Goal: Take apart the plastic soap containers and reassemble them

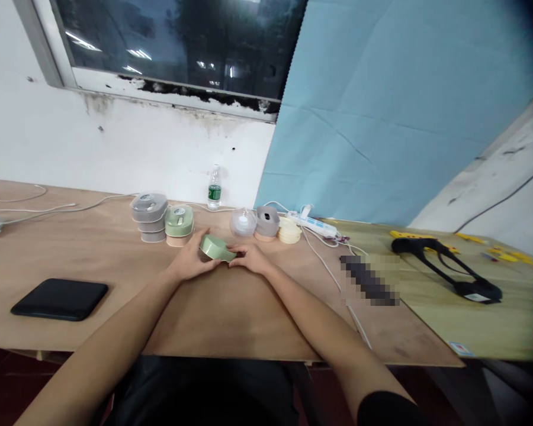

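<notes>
Green container [216, 247], head view: held tilted between both hands, over the near side of the wooden table [231, 307]; contact with the table uncertain. Progress, judged: partway. Grey stack [151, 218] and green-and-peach stack [179, 225], left of the hands, look put together. Clear dome [243, 223], grey-and-peach stack [266, 222] and cream pieces [289, 230], to the right, seem left to handle. Held piece unfinished. Left hand [193, 257]: thumb and fingers spread wide, clamped round the container's left end. Right hand [251, 259]: thumb and fingertips slightly apart, pinching its right end; exact thumb contact unclear.
</notes>
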Action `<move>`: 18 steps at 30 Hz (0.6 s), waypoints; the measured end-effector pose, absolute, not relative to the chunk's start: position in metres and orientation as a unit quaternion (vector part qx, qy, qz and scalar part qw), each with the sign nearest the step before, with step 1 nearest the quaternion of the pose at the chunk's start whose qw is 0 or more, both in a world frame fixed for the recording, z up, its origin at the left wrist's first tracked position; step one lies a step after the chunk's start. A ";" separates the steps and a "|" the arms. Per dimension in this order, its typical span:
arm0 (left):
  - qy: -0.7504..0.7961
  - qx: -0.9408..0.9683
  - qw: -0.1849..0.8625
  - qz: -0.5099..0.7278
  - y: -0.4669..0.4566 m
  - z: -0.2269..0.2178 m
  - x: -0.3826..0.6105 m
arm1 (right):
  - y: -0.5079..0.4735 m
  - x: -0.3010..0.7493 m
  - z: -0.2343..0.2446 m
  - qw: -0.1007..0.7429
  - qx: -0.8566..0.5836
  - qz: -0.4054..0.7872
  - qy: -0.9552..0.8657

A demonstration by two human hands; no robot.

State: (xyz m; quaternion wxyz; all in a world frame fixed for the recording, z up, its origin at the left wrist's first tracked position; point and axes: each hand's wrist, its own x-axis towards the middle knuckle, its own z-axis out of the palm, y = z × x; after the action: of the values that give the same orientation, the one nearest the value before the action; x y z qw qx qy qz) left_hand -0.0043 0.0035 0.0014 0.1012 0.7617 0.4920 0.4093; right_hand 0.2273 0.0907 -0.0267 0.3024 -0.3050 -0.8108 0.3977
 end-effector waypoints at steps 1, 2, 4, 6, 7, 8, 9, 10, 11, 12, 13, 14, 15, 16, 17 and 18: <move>0.489 0.762 0.102 0.413 0.004 0.001 -0.004 | 0.091 0.228 -0.026 0.298 -0.307 0.408 -0.807; 0.487 0.760 0.104 0.416 0.004 0.001 -0.004 | 0.091 0.228 -0.026 0.294 -0.307 0.416 -0.804; 0.487 0.756 0.113 0.423 0.005 0.000 -0.005 | 0.089 0.228 -0.025 0.293 -0.302 0.415 -0.807; 0.491 0.752 0.118 0.422 0.005 -0.001 -0.005 | 0.084 0.227 -0.024 0.300 -0.296 0.382 -0.822; 0.496 0.751 0.116 0.420 0.005 -0.001 -0.005 | 0.082 0.226 -0.024 0.304 -0.295 0.359 -0.832; 0.500 0.750 0.113 0.418 0.005 -0.001 -0.005 | 0.080 0.225 -0.023 0.307 -0.293 0.337 -0.840; 0.503 0.749 0.108 0.418 0.005 -0.001 -0.005 | 0.078 0.223 -0.023 0.307 -0.293 0.320 -0.847; 0.506 0.746 0.104 0.419 0.004 -0.001 -0.005 | 0.076 0.222 -0.023 0.307 -0.294 0.311 -0.850; 0.509 0.744 0.100 0.422 0.004 -0.001 -0.004 | 0.075 0.220 -0.023 0.307 -0.295 0.310 -0.850; 0.510 0.741 0.097 0.425 0.005 -0.001 -0.004 | 0.075 0.219 -0.023 0.308 -0.298 0.315 -0.847; 0.510 0.741 0.094 0.427 0.005 -0.001 -0.004 | 0.075 0.218 -0.023 0.309 -0.301 0.324 -0.842; 0.509 0.741 0.091 0.428 0.005 -0.002 -0.004 | 0.075 0.218 -0.023 0.310 -0.305 0.335 -0.836; 0.508 0.741 0.088 0.430 0.006 -0.002 -0.003 | 0.076 0.217 -0.024 0.312 -0.310 0.348 -0.828; 0.506 0.742 0.083 0.432 0.006 -0.002 -0.003 | 0.077 0.217 -0.025 0.315 -0.314 0.361 -0.820; 0.504 0.742 0.080 0.434 0.006 -0.001 -0.003 | 0.078 0.217 -0.027 0.318 -0.319 0.373 -0.811; 0.502 0.743 0.077 0.436 0.006 -0.001 -0.003 | 0.080 0.217 -0.029 0.321 -0.323 0.386 -0.802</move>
State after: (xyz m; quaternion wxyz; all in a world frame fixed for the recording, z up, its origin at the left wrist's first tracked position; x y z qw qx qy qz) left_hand -0.0026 0.0062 -0.0010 0.0769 0.7428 0.5019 0.4363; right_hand 0.2170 0.0796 -0.0286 0.3212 -0.3229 -0.8025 0.3856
